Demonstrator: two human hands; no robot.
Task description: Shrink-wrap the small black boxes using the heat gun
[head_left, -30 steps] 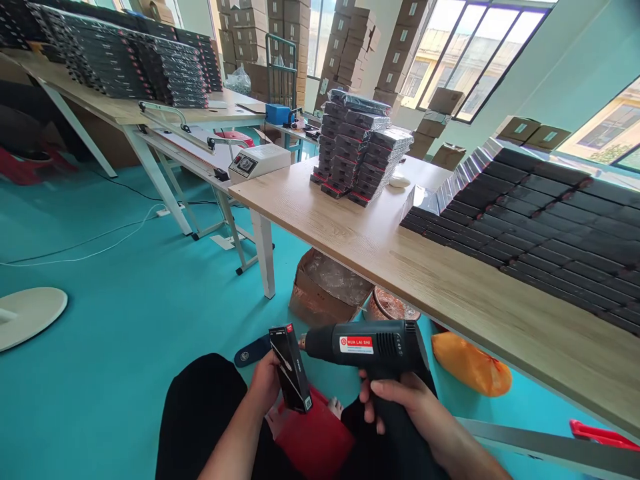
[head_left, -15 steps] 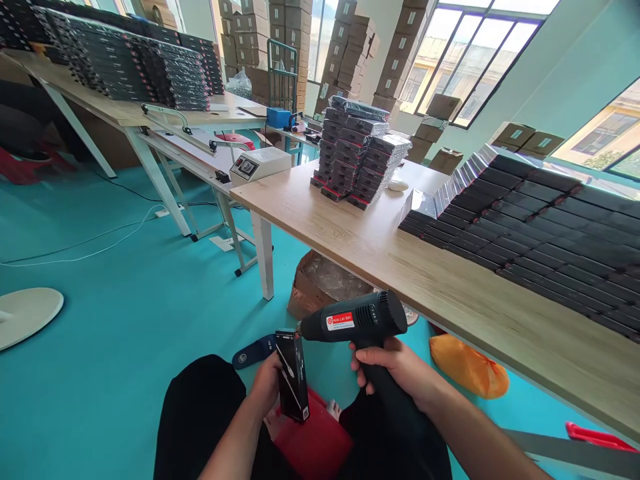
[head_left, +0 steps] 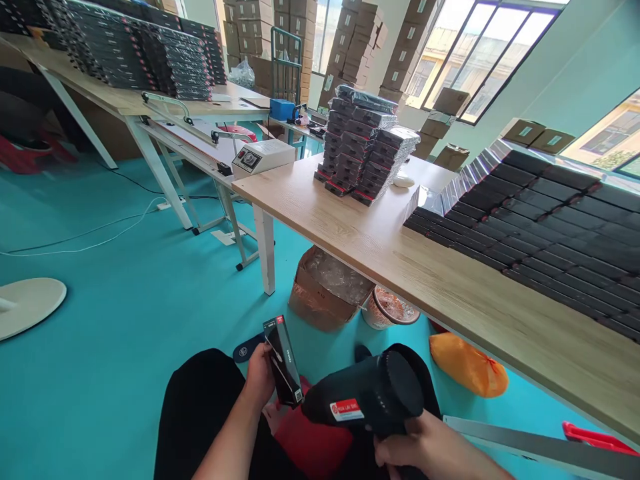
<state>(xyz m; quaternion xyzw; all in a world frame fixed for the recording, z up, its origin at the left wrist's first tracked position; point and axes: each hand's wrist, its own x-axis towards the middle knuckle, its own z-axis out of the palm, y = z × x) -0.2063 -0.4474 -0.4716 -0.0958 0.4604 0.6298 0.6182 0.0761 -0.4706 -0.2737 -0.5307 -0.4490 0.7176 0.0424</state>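
Observation:
A slim black retail box (head_left: 284,363) with a red corner and a printed picture is upright and tilted in my left hand (head_left: 261,375), whose fingers close around its left side. My right hand (head_left: 417,448) grips the handle of a black heat gun (head_left: 363,393) with a red and white label. The heat gun's nozzle points left, close to the lower right edge of the box; whether they touch I cannot tell. Both are held above my lap, over a red stool (head_left: 315,440).
A wooden table (head_left: 340,230) bears stacks of wrapped boxes (head_left: 357,147) and a wide block of black boxes (head_left: 535,233). Below it stand a carton of clear plastic (head_left: 325,300), a bin (head_left: 383,313) and an orange bag (head_left: 467,363). A sealing machine (head_left: 263,158) adjoins the table.
The heat gun has come down and nearer to me, its nozzle passing from the box's top to its lower edge. My left hand has shifted the box slightly left and up, tilting it.

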